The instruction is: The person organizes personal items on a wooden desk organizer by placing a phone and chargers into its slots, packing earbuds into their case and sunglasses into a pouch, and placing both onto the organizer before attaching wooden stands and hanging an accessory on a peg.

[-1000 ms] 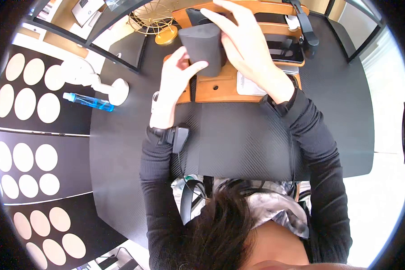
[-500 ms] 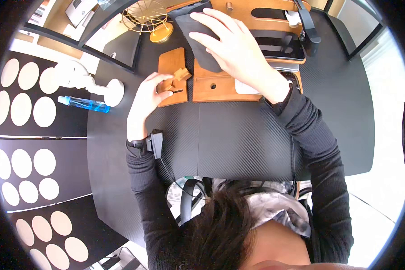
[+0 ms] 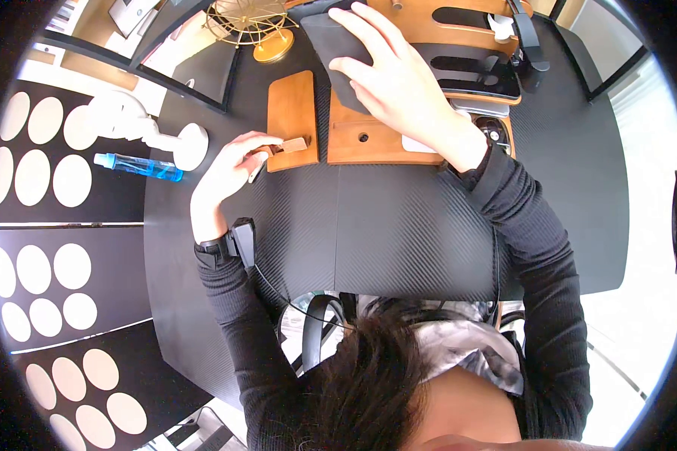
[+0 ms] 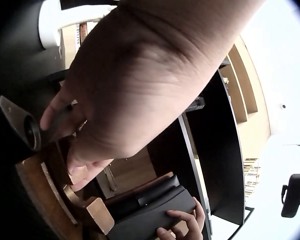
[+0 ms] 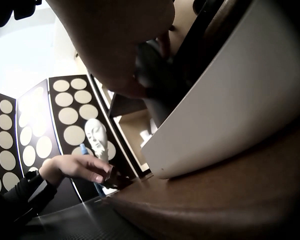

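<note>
At the left wooden board (image 3: 293, 98), my left hand (image 3: 224, 177) pinches a small wooden piece (image 3: 293, 145) near the board's front end. The left wrist view has those fingers (image 4: 79, 172) around wood, beside a notched block (image 4: 97, 215). A small grey object with a round hole (image 4: 21, 122) stands near them. Further right, my right hand (image 3: 410, 86) grips a dark grey, flat-faced object (image 3: 340, 56) tilted above the wooden organizer (image 3: 384, 143); its fingers (image 4: 185, 220) curl over the object's edge in the left wrist view.
A gold wheel ornament (image 3: 273, 46) stands behind the board. Left of it are a white lamp (image 3: 192, 146) and a blue bottle (image 3: 139, 166). A phone (image 3: 474, 75) rests on the organizer, with a black stand (image 3: 530, 45) at its right. Black frame bars cross behind.
My left hand has left the dark object, moving left and down to the small wooden piece, which has turned. My right hand has kept the dark object, now tilted with its face under my fingers.
</note>
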Tool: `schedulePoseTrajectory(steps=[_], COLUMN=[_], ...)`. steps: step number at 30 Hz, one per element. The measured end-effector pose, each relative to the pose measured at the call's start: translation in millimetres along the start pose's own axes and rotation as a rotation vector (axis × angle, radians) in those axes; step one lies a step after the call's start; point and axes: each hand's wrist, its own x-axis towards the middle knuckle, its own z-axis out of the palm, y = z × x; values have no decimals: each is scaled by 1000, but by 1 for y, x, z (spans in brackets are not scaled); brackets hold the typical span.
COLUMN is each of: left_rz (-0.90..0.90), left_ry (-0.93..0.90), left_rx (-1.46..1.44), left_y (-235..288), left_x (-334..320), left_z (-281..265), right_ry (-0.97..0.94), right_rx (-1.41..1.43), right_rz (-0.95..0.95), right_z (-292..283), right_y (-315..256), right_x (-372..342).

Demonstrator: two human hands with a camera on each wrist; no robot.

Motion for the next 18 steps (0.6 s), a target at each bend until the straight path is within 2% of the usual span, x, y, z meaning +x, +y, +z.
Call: schedulePoseTrajectory(steps=[6,8,12,15,17,18], left_rz=[48,0,44,-44,-191,-191], left_ry=[-13,17,88,65,12,13], left_rx=[-39,2,2,-85,-169,-170], left_y=[-3,2,-6,-10,-15,-17], left_x=[0,2,6,5,4,4], left_z=[0,2,6,4,5,6], right_ry=[14,16,0,4,9,12], right_rx=[19,15,8,10,17,23], right_rz=[0,-1,1,-5,-4,-2], right_z=[1,1,-1,-1,0,0], right_y=[1,0,0,1,1,1], right_x=[0,0,0,0,0,0])
